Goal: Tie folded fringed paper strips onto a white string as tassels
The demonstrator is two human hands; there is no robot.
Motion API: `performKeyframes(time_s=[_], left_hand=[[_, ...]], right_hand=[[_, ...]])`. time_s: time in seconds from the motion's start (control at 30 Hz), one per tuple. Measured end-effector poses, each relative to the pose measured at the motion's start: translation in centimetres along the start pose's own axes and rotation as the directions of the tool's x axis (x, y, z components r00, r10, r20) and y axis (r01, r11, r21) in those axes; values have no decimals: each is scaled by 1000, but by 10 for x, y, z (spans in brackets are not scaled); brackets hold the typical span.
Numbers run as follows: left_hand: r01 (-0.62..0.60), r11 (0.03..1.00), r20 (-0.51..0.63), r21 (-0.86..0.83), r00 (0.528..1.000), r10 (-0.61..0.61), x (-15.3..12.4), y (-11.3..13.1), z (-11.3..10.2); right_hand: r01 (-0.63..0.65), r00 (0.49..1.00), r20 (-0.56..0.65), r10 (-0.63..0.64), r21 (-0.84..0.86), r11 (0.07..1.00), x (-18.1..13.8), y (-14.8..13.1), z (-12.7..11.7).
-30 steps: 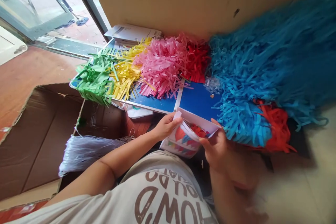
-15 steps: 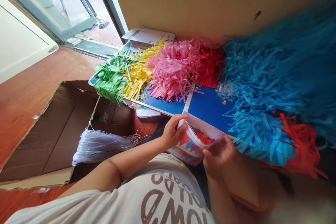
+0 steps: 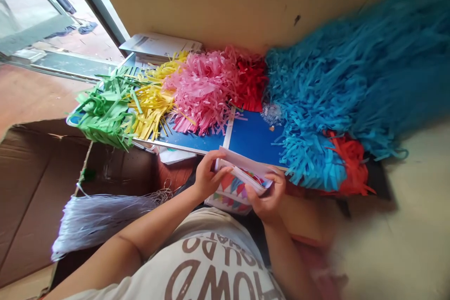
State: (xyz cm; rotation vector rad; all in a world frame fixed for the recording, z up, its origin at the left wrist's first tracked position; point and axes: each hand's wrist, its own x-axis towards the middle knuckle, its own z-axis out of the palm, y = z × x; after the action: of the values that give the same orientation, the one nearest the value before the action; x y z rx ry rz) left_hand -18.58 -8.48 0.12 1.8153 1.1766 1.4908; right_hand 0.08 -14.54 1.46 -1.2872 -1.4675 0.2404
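Note:
Against my lap I hold a white packaging bag (image 3: 230, 198) printed with coloured pennants, its mouth toward me. My left hand (image 3: 211, 173) pinches the left end of the rim, thumb on the near side and fingers behind. At the right end, my right hand (image 3: 267, 192) grips the rim between thumb and fingers. The mouth is a narrow gap, with red and other coloured material just showing inside. What that material is, I cannot make out. Just beyond the bag lies the edge of a blue table (image 3: 255, 136).
Green (image 3: 107, 108), yellow (image 3: 153, 103), pink (image 3: 207, 89) and red fringe (image 3: 250, 82) lie along the table. A large blue fringe heap (image 3: 326, 89) is at right, with orange-red fringe (image 3: 351, 164) beside it. White strings (image 3: 101, 220) hang by a cardboard box (image 3: 31, 183) at left.
The bag's mouth has narrowed as my hands came closer together, and less of its contents shows. The whole view has shifted, so the table and fringes appear further left.

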Motion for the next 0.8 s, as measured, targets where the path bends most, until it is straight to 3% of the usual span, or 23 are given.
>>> performKeyframes(time_s=[0.17,0.43,0.63,0.8], left_hand=[[-8,995,8,-95,1000,9,2,6,-1],[155,928,236,-339,969,-75,27,4,-15],[70,944,287,-323,958,27,42,-2,-22],[-47,950,298,-310,944,143,44,-4,-20]], right_hand=[[-16,999,-42,16,-15,1000,-3,8,-5],[93,993,76,-86,-100,991,14,8,-18],[207,970,165,-179,-168,964,24,14,-31],[260,948,217,-231,-117,958,31,26,-35]])
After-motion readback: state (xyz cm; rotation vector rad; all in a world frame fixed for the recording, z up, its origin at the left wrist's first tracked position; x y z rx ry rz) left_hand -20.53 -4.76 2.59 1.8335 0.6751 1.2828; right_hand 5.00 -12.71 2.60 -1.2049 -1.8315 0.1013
